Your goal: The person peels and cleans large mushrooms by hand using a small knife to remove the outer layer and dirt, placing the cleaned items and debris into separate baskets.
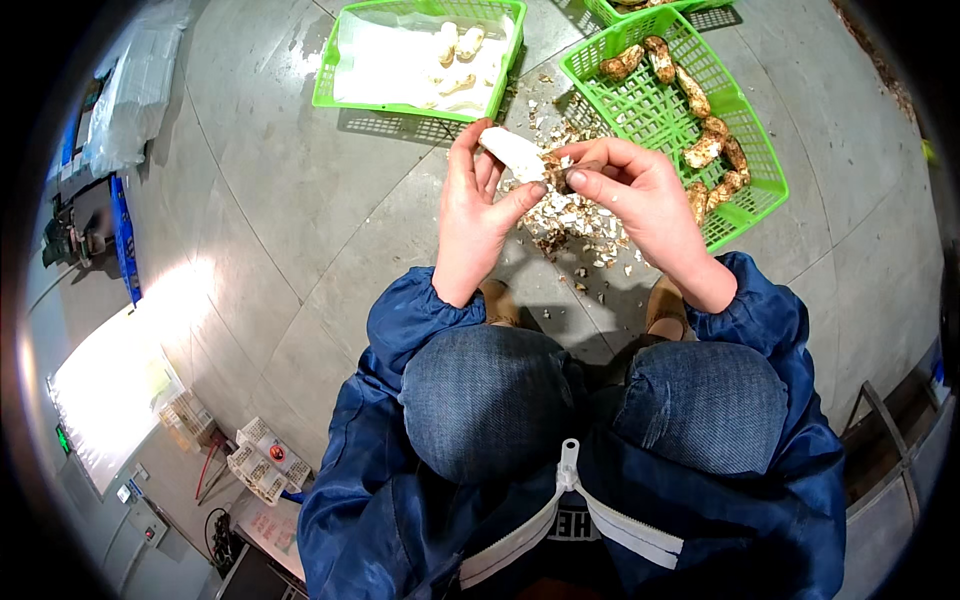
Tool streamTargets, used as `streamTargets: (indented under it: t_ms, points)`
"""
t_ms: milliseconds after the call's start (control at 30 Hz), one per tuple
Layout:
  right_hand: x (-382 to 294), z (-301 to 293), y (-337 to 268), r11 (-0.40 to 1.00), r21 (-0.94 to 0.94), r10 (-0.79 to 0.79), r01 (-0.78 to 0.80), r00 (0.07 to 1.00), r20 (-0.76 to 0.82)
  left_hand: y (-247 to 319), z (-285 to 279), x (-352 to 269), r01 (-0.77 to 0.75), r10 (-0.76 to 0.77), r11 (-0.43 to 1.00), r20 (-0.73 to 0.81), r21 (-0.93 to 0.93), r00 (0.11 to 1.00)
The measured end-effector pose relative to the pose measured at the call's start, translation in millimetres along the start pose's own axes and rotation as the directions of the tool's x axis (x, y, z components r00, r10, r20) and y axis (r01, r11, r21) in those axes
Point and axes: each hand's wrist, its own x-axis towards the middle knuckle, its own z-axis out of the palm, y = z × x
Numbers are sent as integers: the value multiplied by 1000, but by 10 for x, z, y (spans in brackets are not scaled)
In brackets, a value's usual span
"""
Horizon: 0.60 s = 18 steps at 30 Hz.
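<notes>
A pale mushroom (517, 154) with a brown, soil-covered end is held over the floor between my two hands. My left hand (480, 191) supports it, fingers behind the white part and thumb near the brown end. With thumb and fingers, my right hand (634, 184) pinches at that dark end; whether a small tool is in those fingers is hidden. White and brown peelings (577, 217) lie scattered on the floor beneath. Several soil-covered mushrooms (705, 142) sit in the green plastic basket (765, 161) at the right. Paler mushrooms (470, 43) rest in a lined green basket (420, 114).
Part of another green basket (626, 11) shows at the top edge. Stacked clear plastic packaging (135, 90) is at the far left. White plastic baskets (266, 461) stand at lower left, near a power socket (150, 532). A metal frame (892, 435) is at lower right.
</notes>
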Motion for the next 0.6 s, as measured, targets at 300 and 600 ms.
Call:
streamTargets:
  t_ms: [300, 600]
  points:
    - [17, -70, 81, 976, 183, 126, -122, 992, -10, 25, 2, 26, 15, -9, 994, 53, -106, 999]
    - [0, -6, -27, 999, 0, -46, 46, 999, 0, -32, -4, 29, 72, -71, 977, 13, -202, 997]
